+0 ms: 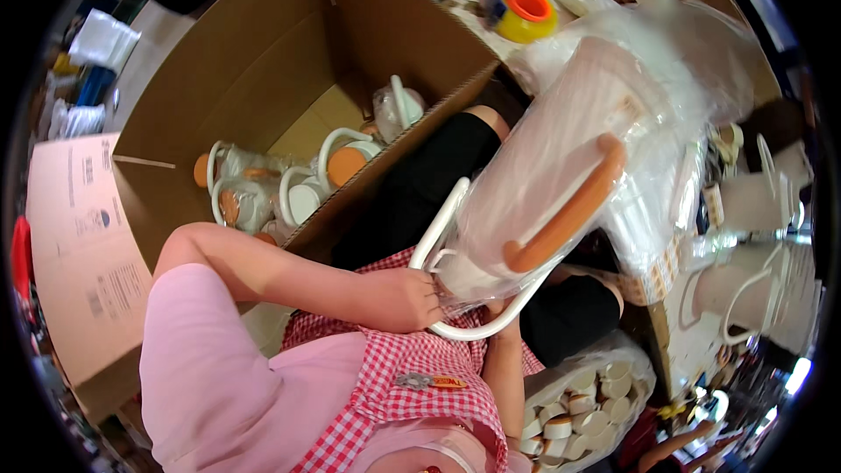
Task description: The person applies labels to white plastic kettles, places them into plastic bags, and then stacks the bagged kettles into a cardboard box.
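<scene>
A large white jug (543, 175) with an orange side handle (569, 210) lies tilted across my lap, wrapped in a clear plastic bag. A white hoop handle (477, 330) loops around its near end. My left hand (412, 300) is closed at that end, its fingers curled against the hoop and the bagged jug. My right hand (497, 307) comes up behind the hoop on the other side; its fingers are mostly hidden. To the left, an open cardboard box (236, 61) holds several bagged jugs (307, 197) with white hoops and orange or white ends.
A tape dispenser (526, 9) and clear plastic bags (692, 44) lie at the top right. More white hooped jugs (753, 201) stand at the right. A bag of round white caps (578, 412) is beside my right arm. A person's arm (679, 447) shows at the lower right.
</scene>
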The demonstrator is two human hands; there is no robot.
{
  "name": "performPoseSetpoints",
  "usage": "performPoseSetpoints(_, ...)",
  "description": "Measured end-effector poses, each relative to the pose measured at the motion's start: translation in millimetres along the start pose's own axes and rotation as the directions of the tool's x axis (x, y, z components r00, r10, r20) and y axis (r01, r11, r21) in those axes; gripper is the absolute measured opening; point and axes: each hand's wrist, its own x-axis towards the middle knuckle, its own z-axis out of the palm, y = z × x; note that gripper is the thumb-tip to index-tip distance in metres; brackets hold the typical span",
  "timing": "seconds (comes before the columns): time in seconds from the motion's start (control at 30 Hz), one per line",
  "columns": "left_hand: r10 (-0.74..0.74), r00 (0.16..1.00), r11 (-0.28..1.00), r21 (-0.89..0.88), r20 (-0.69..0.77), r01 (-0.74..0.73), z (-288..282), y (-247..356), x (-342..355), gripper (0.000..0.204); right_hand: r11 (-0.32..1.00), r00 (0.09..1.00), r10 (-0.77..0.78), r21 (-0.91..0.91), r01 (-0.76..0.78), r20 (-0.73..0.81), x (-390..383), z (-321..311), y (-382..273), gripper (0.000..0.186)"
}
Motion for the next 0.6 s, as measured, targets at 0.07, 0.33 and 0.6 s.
performPoseSetpoints(0.07,-0.06,0.99,0.992,0.105,-0.129,0.074,-2.2,8.1,4.8,0.011,0.999,1.0,-0.022,-0.031,0.023,0.009,24.6,12.0,-23.5,0.078)
performPoseSetpoints(0.33,-0.614,0.738,0.788,-0.26,-0.279,0.558,-96.3,25.7,-20.3,0.018,0.975,0.909,-0.056,-0.175,0.14,0.414,89.5,123.3,-130.1,0.068)
performPoseSetpoints(0.6,-0.968,-0.249,0.175,-0.769,-0.021,-0.614,-34.9,-206.6,-216.5,0.036,0.976,0.898,0.203,-0.003,-0.22,0.39,53.5,124.7,-77.9,0.043)
